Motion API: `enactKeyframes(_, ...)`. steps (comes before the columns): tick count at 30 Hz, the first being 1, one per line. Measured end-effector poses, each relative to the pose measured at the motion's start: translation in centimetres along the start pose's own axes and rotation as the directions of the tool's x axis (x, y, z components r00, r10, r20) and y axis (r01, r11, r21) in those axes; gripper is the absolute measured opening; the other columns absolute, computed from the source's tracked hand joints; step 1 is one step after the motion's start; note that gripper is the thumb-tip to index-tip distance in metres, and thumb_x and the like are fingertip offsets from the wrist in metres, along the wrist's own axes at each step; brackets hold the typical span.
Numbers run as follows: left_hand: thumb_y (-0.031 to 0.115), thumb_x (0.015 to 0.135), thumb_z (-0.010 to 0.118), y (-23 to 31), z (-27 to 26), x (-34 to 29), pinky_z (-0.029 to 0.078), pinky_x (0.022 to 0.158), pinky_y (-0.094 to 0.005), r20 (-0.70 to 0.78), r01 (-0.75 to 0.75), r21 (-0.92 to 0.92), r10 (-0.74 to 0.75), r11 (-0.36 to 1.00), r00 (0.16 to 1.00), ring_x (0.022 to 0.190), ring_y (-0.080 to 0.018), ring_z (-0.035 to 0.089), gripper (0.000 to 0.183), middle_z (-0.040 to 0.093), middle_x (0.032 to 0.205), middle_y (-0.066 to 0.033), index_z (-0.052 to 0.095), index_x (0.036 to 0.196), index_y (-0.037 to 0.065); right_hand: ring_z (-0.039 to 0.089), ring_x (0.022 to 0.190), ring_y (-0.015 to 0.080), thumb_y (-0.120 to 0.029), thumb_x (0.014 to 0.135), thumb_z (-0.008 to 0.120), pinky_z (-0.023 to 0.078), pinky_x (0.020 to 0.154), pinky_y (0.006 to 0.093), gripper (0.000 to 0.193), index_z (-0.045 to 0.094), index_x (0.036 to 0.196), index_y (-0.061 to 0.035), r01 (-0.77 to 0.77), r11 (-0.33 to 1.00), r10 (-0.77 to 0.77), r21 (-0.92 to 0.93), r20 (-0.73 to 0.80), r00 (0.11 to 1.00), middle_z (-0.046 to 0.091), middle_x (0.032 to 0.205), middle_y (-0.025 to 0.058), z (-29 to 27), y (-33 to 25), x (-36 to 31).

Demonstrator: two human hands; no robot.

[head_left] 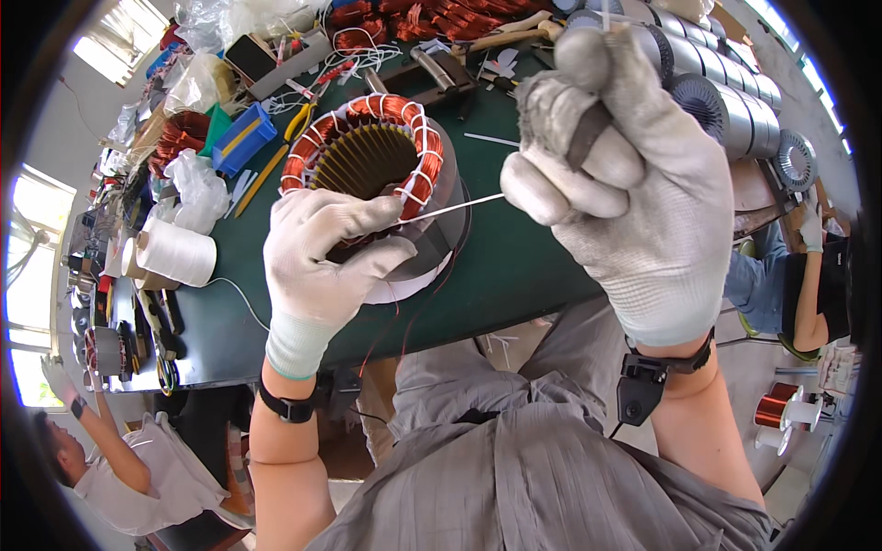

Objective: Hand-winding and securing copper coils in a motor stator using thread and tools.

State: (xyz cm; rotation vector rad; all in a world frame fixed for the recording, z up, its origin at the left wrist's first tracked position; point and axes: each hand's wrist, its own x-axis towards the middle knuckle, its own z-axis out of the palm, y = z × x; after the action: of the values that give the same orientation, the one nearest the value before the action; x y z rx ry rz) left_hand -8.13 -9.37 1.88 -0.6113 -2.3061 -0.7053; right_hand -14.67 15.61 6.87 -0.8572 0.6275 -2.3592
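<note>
On the green table stands a motor stator (455,174), its ring of copper windings (427,151) facing up and bound with white cord. My left hand (317,262), in a whitish glove, grips the near side of the windings, thumb and forefinger reaching to the right. From there a white lacing cord (455,208) runs taut to my right hand (634,179). That hand is raised right of the stator, its gloved fingers closed on the cord; a cord end sticks up above it. Dark stains cover its fingertips. Thin red lead wires (401,317) hang from the stator.
A white thread spool (179,253), a blue box (243,140) and yellow-handled cutters (299,121) lie left. Behind are a metal fixture (441,73) and copper coils (432,18). Metal cores (735,115) stand in rows at right. Other people sit at lower left (156,468) and far right (818,275).
</note>
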Motion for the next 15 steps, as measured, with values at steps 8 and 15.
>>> enactKeyframes(8,0.0,0.062,0.086,0.0,1.5,0.2,0.045,0.079,-0.0336,-0.132,0.058,-0.031,-0.062,0.998,0.989,0.07,-0.0187,0.064,0.025,0.069,0.075,0.0004,0.074,0.081,0.011,0.038,0.055,0.0067,-0.031,0.111,0.046,0.036,0.061,0.0248,0.037,0.062,0.124,-0.0011,0.116,0.891,-0.261,-0.439,-0.286,0.922,0.047,0.069,-0.0048,1.5,1.6,-1.1)
enactKeyframes(15,-0.002,0.061,0.085,0.2,2.2,0.3,0.045,0.077,-0.0332,-0.126,0.084,-0.048,-0.089,0.995,0.988,0.07,-0.0184,0.063,0.028,0.068,0.075,0.0002,0.073,0.082,0.012,0.057,0.076,0.0217,-0.011,0.085,0.072,0.047,0.073,0.0348,0.012,0.076,0.095,-0.0058,0.253,-0.226,-0.293,-0.941,0.313,0.903,0.062,0.08,0.0043,-5.6,3.2,-0.1)
